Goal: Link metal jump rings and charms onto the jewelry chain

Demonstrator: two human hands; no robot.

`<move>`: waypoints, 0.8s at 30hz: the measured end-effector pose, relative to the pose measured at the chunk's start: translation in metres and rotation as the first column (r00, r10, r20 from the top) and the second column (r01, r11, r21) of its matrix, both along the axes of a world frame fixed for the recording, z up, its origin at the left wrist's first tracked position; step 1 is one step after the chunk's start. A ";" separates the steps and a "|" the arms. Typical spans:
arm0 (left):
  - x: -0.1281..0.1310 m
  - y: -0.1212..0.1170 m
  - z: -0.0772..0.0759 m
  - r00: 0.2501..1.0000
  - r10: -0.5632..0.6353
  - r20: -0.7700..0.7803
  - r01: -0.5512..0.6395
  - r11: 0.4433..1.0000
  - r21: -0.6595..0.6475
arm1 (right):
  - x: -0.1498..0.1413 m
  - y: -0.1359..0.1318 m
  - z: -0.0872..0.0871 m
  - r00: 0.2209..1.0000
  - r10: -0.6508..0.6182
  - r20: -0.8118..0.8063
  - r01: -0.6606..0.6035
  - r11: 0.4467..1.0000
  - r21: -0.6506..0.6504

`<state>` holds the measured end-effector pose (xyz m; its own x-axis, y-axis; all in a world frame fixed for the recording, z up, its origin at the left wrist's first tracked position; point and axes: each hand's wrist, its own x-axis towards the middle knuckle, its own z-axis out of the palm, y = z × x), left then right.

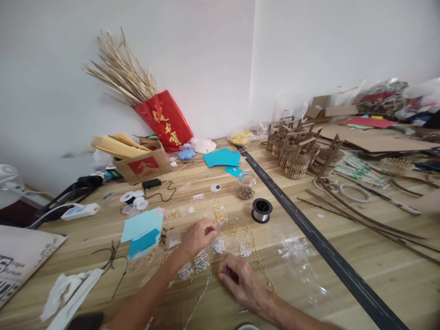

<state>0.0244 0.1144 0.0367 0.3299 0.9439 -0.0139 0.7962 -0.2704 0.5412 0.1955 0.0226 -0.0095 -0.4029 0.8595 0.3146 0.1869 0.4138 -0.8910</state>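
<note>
The left hand curls just left of the silver bead pile, the right hand curls nearside (gripping anything, I cannot tell), closer to the gold chain running near-to-far on the pile's right.

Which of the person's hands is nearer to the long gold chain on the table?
Right. The right hand is close beside the gold chain, just to its left; the left hand is farther off to the left.
</note>
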 end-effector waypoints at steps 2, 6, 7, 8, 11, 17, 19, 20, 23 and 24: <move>-0.001 0.016 -0.004 0.999 0.037 0.011 -0.037 0.999 0.023 | 0.000 0.000 -0.001 1.000 0.005 0.007 -0.005 1.000 -0.005; -0.002 0.056 -0.012 0.984 0.180 -0.007 -0.179 0.981 0.079 | 0.000 0.001 -0.001 1.000 0.017 0.011 -0.017 1.000 -0.002; -0.002 0.066 -0.013 0.978 0.207 -0.018 -0.205 0.975 0.085 | 0.000 0.001 -0.001 1.000 0.019 0.008 -0.019 1.000 0.002; -0.001 0.075 -0.015 0.973 0.229 -0.030 -0.225 0.970 0.088 | 0.000 0.001 -0.001 1.000 0.024 0.006 -0.024 1.000 0.004; 0.004 0.096 -0.018 0.964 0.255 -0.076 -0.249 0.965 0.082 | 0.001 0.001 0.000 1.000 0.028 0.006 -0.028 1.000 0.000; 0.017 0.121 -0.029 0.939 0.307 -0.157 -0.303 0.952 0.050 | 0.000 0.001 -0.001 1.000 0.023 0.006 -0.023 1.000 -0.012; 0.019 0.127 -0.032 0.937 0.310 -0.163 -0.311 0.950 0.024 | 0.000 0.001 -0.002 1.000 0.019 -0.001 -0.019 1.000 -0.012; 0.020 0.130 -0.034 0.937 0.309 -0.161 -0.312 0.950 0.006 | -0.001 0.002 -0.003 1.000 0.017 -0.003 -0.017 1.000 -0.012; 0.021 0.137 -0.037 0.943 0.298 -0.147 -0.310 0.949 -0.064 | -0.001 0.002 -0.003 1.000 0.017 -0.012 -0.017 1.000 -0.007; 0.021 0.139 -0.038 0.947 0.292 -0.138 -0.305 0.948 -0.087 | -0.001 0.002 -0.003 1.000 0.019 -0.016 -0.019 1.000 -0.004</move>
